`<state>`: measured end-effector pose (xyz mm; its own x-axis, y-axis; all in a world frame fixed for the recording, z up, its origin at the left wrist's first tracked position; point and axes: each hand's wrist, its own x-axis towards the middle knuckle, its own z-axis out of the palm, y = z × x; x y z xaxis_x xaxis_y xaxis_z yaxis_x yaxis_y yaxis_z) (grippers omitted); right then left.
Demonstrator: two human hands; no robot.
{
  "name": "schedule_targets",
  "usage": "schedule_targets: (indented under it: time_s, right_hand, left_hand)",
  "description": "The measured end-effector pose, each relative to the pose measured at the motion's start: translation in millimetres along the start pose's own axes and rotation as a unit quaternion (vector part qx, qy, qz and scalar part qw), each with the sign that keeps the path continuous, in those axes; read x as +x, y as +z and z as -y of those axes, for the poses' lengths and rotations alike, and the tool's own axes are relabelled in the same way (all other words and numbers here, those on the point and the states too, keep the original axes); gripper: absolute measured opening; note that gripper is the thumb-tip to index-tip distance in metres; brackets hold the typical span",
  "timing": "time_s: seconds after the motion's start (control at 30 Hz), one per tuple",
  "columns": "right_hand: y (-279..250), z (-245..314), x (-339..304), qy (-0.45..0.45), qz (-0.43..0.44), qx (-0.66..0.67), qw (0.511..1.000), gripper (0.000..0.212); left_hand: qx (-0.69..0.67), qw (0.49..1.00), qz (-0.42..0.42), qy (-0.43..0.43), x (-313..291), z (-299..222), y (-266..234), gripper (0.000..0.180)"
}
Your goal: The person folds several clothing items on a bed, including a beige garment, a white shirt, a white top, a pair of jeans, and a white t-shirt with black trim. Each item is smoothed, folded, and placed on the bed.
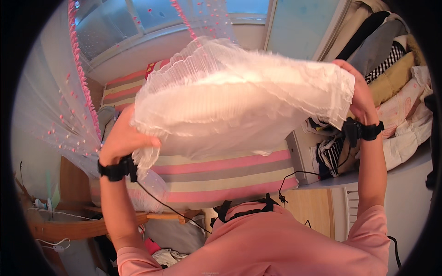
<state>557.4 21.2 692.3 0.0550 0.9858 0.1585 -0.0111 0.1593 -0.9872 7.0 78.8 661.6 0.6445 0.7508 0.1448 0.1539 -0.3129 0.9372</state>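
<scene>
White frilled cloth (221, 101), one: aloft over the striped bed (225, 177). Left hand (122, 138) grips its left edge; right hand (362, 94), its right end. Hands set wide apart, presumably keeping the fabric spread. Clothes (393, 83), assorted: piled at right.

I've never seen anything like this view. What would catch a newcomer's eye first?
Probably the white ruffled cloth, spread wide across the middle between the left hand and the right hand. Below and behind it lies a bed cover striped in pink, grey and cream. Sheer netting edged with pink frills hangs at the left, while folded and rumpled clothes crowd the right side.
</scene>
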Motion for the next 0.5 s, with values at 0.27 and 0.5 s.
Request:
schedule_targets:
  time_s: [0.27,0.5]
  right_hand:
    - [-64.6,-67.2,-34.7,0.035,0.053,0.040,0.997,0.029]
    - [-100.7,-104.5,-46.9,0.129,0.186,-0.001,0.974,0.028]
  left_hand:
    - [0.244,0.959,0.050,-0.138,-24.0,-51.3,42.4,0.026]
    - [0.167,0.957,0.099,-0.215,-66.0,-52.2,67.4,0.025]
